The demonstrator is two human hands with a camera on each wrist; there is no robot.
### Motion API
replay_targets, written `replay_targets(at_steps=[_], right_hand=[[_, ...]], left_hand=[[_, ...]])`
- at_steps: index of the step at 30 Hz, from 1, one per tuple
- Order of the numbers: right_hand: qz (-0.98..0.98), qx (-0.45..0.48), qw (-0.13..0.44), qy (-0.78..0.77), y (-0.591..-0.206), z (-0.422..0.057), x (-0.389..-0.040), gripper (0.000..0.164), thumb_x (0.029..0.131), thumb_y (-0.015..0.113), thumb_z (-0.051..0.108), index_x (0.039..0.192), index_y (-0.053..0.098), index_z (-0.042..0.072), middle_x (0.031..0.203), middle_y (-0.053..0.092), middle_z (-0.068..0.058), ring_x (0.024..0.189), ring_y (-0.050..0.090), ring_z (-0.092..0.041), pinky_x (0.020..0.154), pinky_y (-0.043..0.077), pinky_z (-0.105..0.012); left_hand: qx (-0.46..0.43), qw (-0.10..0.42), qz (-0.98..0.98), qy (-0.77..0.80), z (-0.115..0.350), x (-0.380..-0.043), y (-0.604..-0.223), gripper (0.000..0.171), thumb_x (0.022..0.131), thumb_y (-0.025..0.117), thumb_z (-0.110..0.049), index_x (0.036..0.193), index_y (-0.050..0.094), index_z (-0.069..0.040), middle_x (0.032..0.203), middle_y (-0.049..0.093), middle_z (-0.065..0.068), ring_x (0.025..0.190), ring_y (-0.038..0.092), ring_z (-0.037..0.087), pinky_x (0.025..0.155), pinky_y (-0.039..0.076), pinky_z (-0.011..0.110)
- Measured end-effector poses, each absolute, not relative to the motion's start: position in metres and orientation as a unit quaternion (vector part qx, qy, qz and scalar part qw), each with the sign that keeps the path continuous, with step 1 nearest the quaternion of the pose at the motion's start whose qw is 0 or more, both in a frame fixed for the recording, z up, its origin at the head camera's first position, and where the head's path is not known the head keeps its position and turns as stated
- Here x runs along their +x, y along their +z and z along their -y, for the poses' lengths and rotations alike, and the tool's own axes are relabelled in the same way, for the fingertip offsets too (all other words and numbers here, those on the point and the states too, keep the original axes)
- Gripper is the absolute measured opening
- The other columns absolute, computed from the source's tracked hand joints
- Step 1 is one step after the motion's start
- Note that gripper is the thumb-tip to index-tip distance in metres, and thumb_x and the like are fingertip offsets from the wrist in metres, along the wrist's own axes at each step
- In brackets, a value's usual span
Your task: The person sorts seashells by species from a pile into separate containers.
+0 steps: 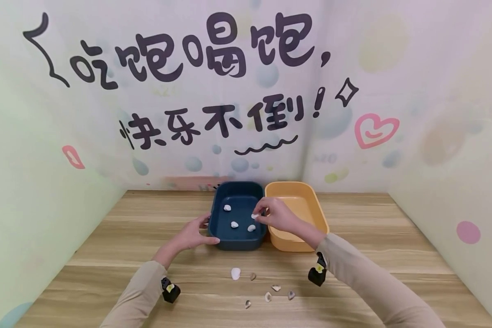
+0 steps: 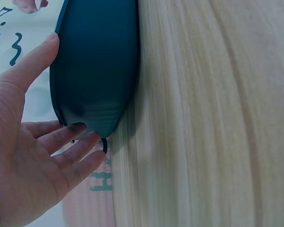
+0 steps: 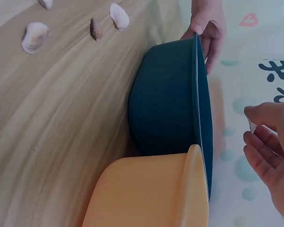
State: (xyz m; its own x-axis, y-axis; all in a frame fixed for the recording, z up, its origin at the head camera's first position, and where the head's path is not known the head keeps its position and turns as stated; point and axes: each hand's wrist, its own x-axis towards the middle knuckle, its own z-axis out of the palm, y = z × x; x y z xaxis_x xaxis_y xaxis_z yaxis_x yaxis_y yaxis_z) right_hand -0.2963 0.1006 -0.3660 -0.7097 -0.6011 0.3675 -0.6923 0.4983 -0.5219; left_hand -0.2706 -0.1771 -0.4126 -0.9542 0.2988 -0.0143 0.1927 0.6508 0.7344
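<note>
Over the right part of the dark blue bin (image 1: 238,245), my right hand (image 1: 276,214) pinches a small white seashell (image 3: 252,126) between thumb and fingers. Three whitish shells (image 1: 234,224) lie on the floor of that bin. My left hand (image 1: 192,234) rests at the bin's near left corner, its thumb (image 2: 40,54) straight along the front rim. The other fingers (image 2: 78,153) are spread loosely against the left side. On the table in front of the bin lie several shells, among them a larger white one (image 1: 235,273) and a small brown one (image 1: 253,276).
A yellow bin (image 1: 293,246) stands right beside the blue one, under my right forearm. Both bins are close to the back wall (image 1: 352,173), which bears large dark writing. The wood-grain table (image 1: 147,232) runs between two side walls.
</note>
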Motion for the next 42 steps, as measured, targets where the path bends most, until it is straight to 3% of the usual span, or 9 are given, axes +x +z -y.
replay_targets(at_steps=[6, 12, 17, 21, 31, 42], right_hand=[[0.869, 0.354, 0.086, 0.336, -0.371, -0.097, -0.311, 0.007, 0.077, 0.070, 0.005, 0.084, 0.069, 0.004, 0.081, 0.064, -0.003, 0.073, 0.057, -0.020, 0.062, 0.048, -0.020], [0.875, 0.292, 0.079, 0.378, -0.379, -0.092, -0.322, 0.012, 0.080, 0.068, 0.006, 0.091, 0.068, 0.002, 0.088, 0.065, -0.007, 0.077, 0.057, -0.017, 0.069, 0.051, -0.025], [0.877, 0.250, 0.072, 0.403, -0.386, -0.091, -0.324, 0.020, 0.081, 0.067, 0.006, 0.101, 0.065, 0.001, 0.100, 0.064, -0.013, 0.089, 0.060, -0.024, 0.078, 0.052, -0.033], [0.875, 0.254, 0.068, 0.406, -0.386, -0.091, -0.320, 0.023, 0.081, 0.067, 0.005, 0.103, 0.064, 0.000, 0.105, 0.062, -0.016, 0.096, 0.058, -0.032, 0.081, 0.050, -0.038], [0.870, 0.275, 0.066, 0.404, -0.383, -0.096, -0.313, 0.025, 0.080, 0.068, 0.005, 0.104, 0.063, -0.001, 0.105, 0.062, -0.017, 0.095, 0.057, -0.034, 0.082, 0.049, -0.044], [0.874, 0.302, 0.057, 0.377, -0.380, -0.098, -0.297, 0.030, 0.079, 0.070, 0.011, 0.108, 0.062, 0.002, 0.105, 0.063, -0.011, 0.091, 0.059, -0.022, 0.079, 0.051, -0.038]], left_hand=[[0.133, 0.066, -0.906, 0.397, 0.177, -0.270, -0.414, 0.083, 0.075, 0.075, -0.029, 0.138, 0.031, 0.002, 0.132, 0.044, 0.022, 0.116, 0.046, 0.036, 0.092, 0.042, 0.048], [0.133, 0.065, -0.905, 0.399, 0.177, -0.271, -0.415, 0.084, 0.074, 0.075, -0.030, 0.138, 0.031, 0.001, 0.131, 0.045, 0.021, 0.116, 0.046, 0.035, 0.092, 0.042, 0.047], [0.137, 0.065, -0.905, 0.396, 0.176, -0.271, -0.416, 0.084, 0.074, 0.075, -0.031, 0.138, 0.031, 0.001, 0.132, 0.045, 0.021, 0.116, 0.047, 0.035, 0.093, 0.042, 0.047], [0.136, 0.064, -0.905, 0.399, 0.176, -0.270, -0.415, 0.083, 0.075, 0.075, -0.029, 0.138, 0.031, 0.002, 0.132, 0.044, 0.021, 0.115, 0.046, 0.036, 0.092, 0.042, 0.047], [0.134, 0.064, -0.901, 0.407, 0.175, -0.268, -0.412, 0.082, 0.075, 0.075, -0.026, 0.138, 0.031, 0.004, 0.131, 0.044, 0.023, 0.115, 0.046, 0.036, 0.092, 0.043, 0.047], [0.131, 0.071, -0.899, 0.411, 0.176, -0.269, -0.414, 0.085, 0.075, 0.075, -0.028, 0.139, 0.028, 0.004, 0.134, 0.041, 0.023, 0.116, 0.045, 0.037, 0.092, 0.042, 0.047]])
